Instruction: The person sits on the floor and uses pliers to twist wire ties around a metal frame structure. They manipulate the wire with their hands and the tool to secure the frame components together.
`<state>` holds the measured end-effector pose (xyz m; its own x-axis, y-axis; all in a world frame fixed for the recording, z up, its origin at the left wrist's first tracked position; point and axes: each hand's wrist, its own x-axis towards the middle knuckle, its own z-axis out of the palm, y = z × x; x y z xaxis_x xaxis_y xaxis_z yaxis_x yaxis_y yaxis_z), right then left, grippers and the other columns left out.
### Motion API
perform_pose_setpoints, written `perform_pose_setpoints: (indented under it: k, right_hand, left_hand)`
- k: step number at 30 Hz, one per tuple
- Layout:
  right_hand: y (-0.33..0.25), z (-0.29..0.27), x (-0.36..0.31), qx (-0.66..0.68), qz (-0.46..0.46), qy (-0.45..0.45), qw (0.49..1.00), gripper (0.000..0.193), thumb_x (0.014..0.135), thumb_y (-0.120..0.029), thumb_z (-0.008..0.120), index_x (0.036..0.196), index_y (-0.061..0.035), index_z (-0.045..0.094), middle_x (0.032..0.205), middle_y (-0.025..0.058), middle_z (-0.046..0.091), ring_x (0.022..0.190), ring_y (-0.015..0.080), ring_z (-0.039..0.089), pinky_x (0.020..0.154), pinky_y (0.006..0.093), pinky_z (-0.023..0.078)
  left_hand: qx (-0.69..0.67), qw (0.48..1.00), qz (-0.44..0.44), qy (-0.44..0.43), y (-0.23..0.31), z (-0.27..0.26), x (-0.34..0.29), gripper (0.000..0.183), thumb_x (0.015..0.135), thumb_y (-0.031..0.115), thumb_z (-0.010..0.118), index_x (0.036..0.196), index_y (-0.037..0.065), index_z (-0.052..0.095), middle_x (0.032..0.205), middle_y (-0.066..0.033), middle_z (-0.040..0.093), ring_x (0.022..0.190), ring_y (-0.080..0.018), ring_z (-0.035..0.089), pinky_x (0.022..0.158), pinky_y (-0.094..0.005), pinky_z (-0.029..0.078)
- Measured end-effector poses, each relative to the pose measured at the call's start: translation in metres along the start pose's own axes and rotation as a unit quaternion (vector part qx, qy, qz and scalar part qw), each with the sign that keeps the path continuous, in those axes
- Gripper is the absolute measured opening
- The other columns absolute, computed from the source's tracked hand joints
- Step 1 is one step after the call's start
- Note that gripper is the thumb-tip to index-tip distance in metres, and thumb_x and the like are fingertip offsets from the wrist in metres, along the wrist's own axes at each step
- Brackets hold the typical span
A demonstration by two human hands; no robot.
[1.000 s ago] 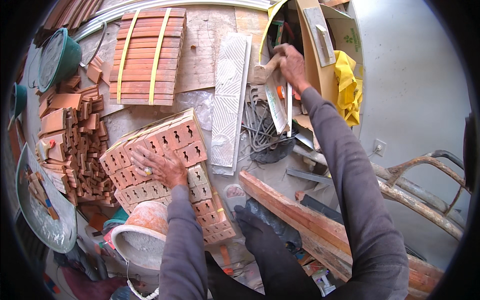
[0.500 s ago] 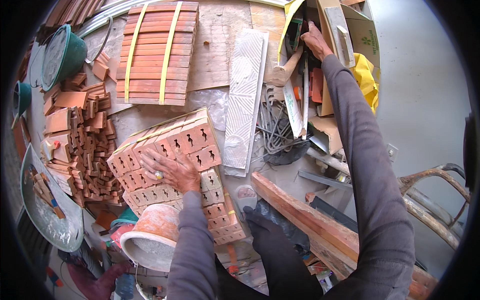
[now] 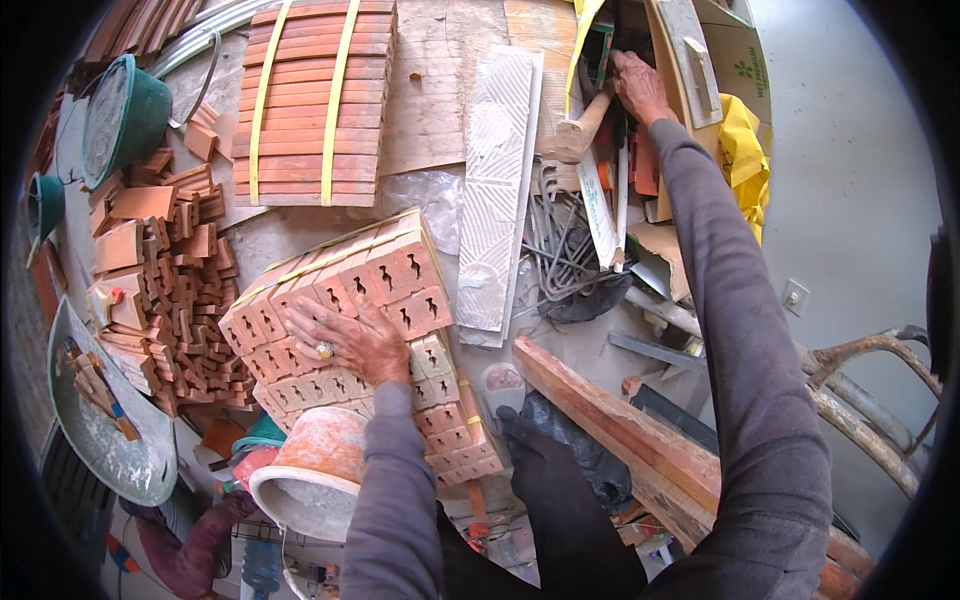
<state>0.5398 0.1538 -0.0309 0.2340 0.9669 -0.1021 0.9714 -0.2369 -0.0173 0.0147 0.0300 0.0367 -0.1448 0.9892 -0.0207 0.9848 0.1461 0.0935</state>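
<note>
1. The stack of perforated bricks (image 3: 400, 280), bound with yellow strapping, sits tilted at the centre, its holed ends facing up; the left hand (image 3: 350, 345) lies flat on it, fingers extended and slightly spread, clasping nothing.
2. The right hand (image 3: 642, 90) reaches into the tool-filled cardboard box (image 3: 735, 55) at the upper right, fingers bent; whether they are closed on anything, I cannot tell.
3. Just left of that hand is a wooden-handled tool (image 3: 585, 130); to its right, a flat trowel (image 3: 702, 75) leans along the box, with yellow sheeting (image 3: 743, 165) below.
4. Between the bricks and the box lie a pale tile strip (image 3: 495, 170) with ridged adhesive and a tangle of bent metal rods (image 3: 560, 245).
5. Below the left hand, an orange bucket (image 3: 325, 440) overlaps the bricks in view; a reddish timber beam (image 3: 620, 430) slants to the right.
6. Farther out are a strapped bundle of terracotta tiles (image 3: 300, 110), a heap of tile pieces (image 3: 180, 285), a green bucket (image 3: 145, 115) and a shallow grey basin (image 3: 110, 430).
</note>
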Motion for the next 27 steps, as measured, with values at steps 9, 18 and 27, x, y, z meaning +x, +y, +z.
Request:
perform_pose_setpoints:
  k: [9,18,27]
  right_hand:
    - [0.012,-0.022,-0.071,-0.015,-0.021,0.007,1.000,0.016,0.087,-0.002,0.049,0.098,-0.0090,0.058,0.105,0.0139,0.060,0.095,0.0388,0.063,0.080,0.0478,0.052]
    - [-0.018,-0.076,-0.148,0.066,-0.071,0.101,0.990,0.010,0.088,-0.004,0.054,0.095,-0.0084,0.059,0.134,0.0069,0.058,0.107,0.0314,0.064,0.083,0.0389,0.055]
    - [-0.053,-0.155,-0.149,0.152,-0.098,0.177,0.967,0.016,0.084,0.002,0.060,0.094,-0.0057,0.069,0.114,0.0113,0.068,0.101,0.0294,0.067,0.085,0.0340,0.054]
  left_hand:
    - [-0.009,1.000,0.007,0.007,0.005,-0.003,-0.001,0.078,0.096,0.041,0.043,0.153,-0.002,0.012,0.158,-0.0245,0.012,0.147,-0.0394,0.008,0.118,-0.0540,0.004]
    - [-0.012,1.000,0.002,0.006,0.002,-0.002,-0.002,0.078,0.097,0.044,0.041,0.153,-0.001,0.012,0.157,-0.0239,0.012,0.147,-0.0393,0.008,0.118,-0.0536,0.002]
    - [-0.025,0.999,0.009,0.032,0.003,0.001,-0.003,0.080,0.097,0.052,0.037,0.154,0.001,0.011,0.159,-0.0232,0.011,0.149,-0.0359,0.006,0.118,-0.0533,0.001]
